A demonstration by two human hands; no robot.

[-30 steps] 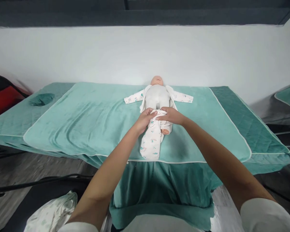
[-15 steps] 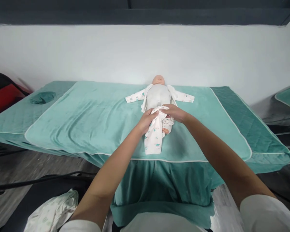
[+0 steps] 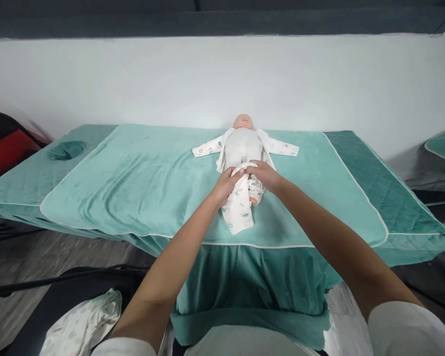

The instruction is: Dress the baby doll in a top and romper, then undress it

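A baby doll [image 3: 244,143] lies on its back on the green bed, head toward the wall. Its arms are in the sleeves of a white printed jacket [image 3: 208,147] that hangs open over a grey-white torso. Matching white printed pants [image 3: 239,212] are at the doll's legs, one leg of them hanging loose toward me. My left hand [image 3: 224,186] is closed on the left of the waistband. My right hand [image 3: 264,174] pinches the waistband on the right, its fingertips close to the left ones. One doll foot [image 3: 253,201] shows at a pant cuff; the other is hidden.
The green massage bed [image 3: 152,173] has a face hole [image 3: 66,150] at its left. A printed cloth [image 3: 82,324] lies on a dark seat at lower left. A red and black chair [image 3: 9,148] stands left; a white wall [image 3: 170,81] rises behind.
The loose pant leg has swung a little to the right at its lower end. My right hand has shifted slightly left, nearer my left; both keep hold of the waistband.
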